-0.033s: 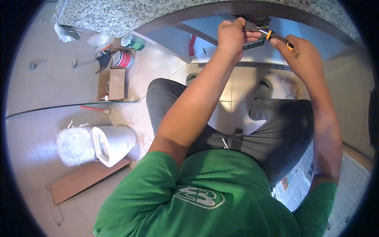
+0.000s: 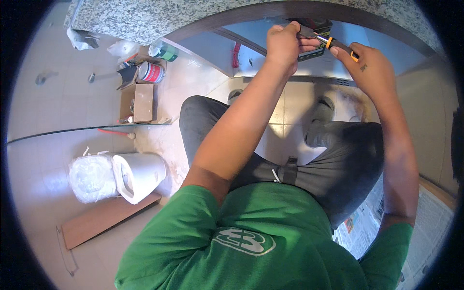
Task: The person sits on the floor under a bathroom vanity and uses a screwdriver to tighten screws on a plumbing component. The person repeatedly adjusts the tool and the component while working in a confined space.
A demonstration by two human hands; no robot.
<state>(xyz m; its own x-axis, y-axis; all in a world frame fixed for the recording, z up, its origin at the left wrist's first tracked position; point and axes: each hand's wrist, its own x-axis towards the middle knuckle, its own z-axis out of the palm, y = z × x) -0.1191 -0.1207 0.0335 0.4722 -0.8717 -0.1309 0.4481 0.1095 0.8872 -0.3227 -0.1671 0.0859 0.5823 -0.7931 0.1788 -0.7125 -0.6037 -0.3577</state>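
Both my hands are raised together in front of the open cabinet below the stone counter. In my right hand [image 2: 371, 65] is a chisel, its black and orange handle [image 2: 343, 49] gripped from the right. The short shiny neck runs left into a flat grey blade [image 2: 306, 32]. My left hand [image 2: 285, 48] has thumb and forefinger closed at the far end of that blade, with the other fingers reaching behind it. Just behind the fingers, a dark object with a yellow-green edge [image 2: 311, 54] is partly hidden; its kind is unclear.
A speckled stone counter [image 2: 125, 21] overhangs the cabinet. Paint cans [image 2: 151, 72] and a cardboard box [image 2: 143, 103] stand left, behind a glass panel edge [image 2: 87, 130]. Nearer are a white toilet [image 2: 145, 166] and a brown board [image 2: 96, 224]. Newspaper [image 2: 427, 224] lies at right.
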